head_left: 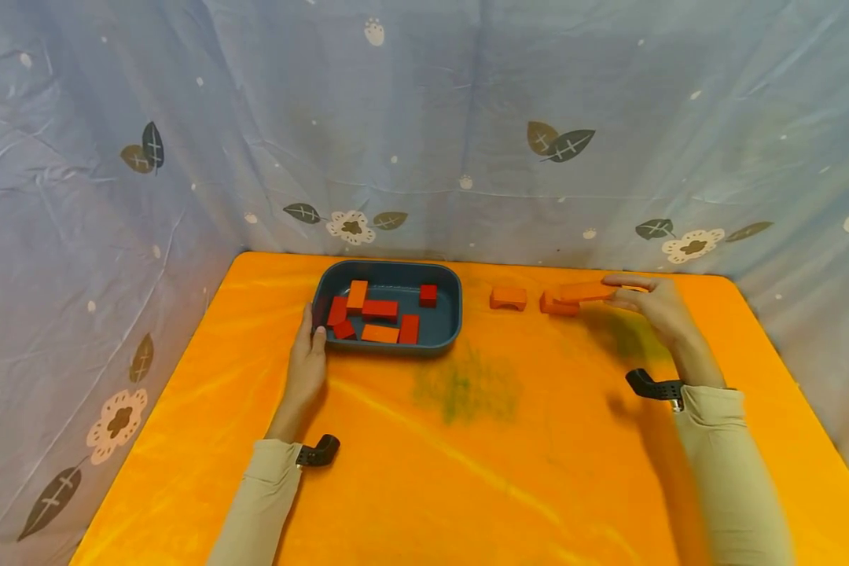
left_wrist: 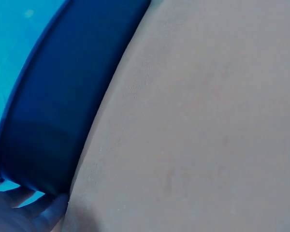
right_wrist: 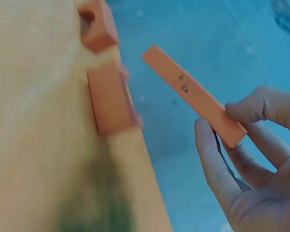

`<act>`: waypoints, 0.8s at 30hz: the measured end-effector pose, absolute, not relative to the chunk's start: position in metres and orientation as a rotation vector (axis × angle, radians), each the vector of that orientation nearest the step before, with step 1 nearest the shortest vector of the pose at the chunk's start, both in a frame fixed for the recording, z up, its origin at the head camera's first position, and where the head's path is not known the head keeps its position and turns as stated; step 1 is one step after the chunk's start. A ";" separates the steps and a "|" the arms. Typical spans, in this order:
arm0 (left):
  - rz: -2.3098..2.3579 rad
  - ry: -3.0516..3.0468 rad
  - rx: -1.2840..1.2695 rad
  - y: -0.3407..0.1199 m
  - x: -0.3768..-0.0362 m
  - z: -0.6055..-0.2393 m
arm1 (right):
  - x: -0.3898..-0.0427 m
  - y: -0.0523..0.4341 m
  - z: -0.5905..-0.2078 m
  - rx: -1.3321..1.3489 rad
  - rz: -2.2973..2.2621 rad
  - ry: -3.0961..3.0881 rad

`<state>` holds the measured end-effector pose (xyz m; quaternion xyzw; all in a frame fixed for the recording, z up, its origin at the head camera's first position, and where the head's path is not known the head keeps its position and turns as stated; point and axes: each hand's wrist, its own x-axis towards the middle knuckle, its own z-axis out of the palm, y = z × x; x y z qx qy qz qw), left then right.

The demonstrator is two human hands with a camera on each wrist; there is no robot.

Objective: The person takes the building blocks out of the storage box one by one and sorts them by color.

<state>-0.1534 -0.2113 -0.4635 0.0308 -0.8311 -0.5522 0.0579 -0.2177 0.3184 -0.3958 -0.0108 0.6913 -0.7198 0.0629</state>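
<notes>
My right hand [head_left: 619, 289] pinches one end of a flat orange plank [head_left: 586, 292], held level just above an orange block [head_left: 557, 306] on the table. In the right wrist view the plank [right_wrist: 193, 94] sits between thumb and fingers [right_wrist: 212, 159], off the block [right_wrist: 111, 99]. An orange arch block [head_left: 508, 297] stands to the left of it. My left hand [head_left: 313, 326] lies with straight fingers against the left wall of a dark blue tray [head_left: 453, 314]. Several red and orange blocks [head_left: 380, 310] lie in the tray. The left wrist view shows the tray wall [left_wrist: 63, 106] and fingers [left_wrist: 19, 212] beside it.
An orange table [head_left: 467, 456] with a greenish smudge at its middle carries everything. A blue flowered cloth [head_left: 424, 118] walls in the left, back and right sides. The near half of the table holds only my forearms.
</notes>
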 end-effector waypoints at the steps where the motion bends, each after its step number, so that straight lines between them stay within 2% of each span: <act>1: -1.674 -2.518 0.091 -0.211 -0.154 -0.464 | -0.216 0.325 -0.397 -0.009 -2.222 2.036; 4: -1.680 -2.508 0.086 -0.212 -0.153 -0.464 | -0.215 0.342 -0.399 0.063 -2.261 2.017; 15: -1.684 -2.511 0.080 -0.210 -0.151 -0.463 | -0.221 0.373 -0.433 0.234 -1.910 2.334; 24: -1.670 -2.499 0.078 -0.209 -0.154 -0.463 | -0.226 0.364 -0.442 0.266 -1.145 2.982</act>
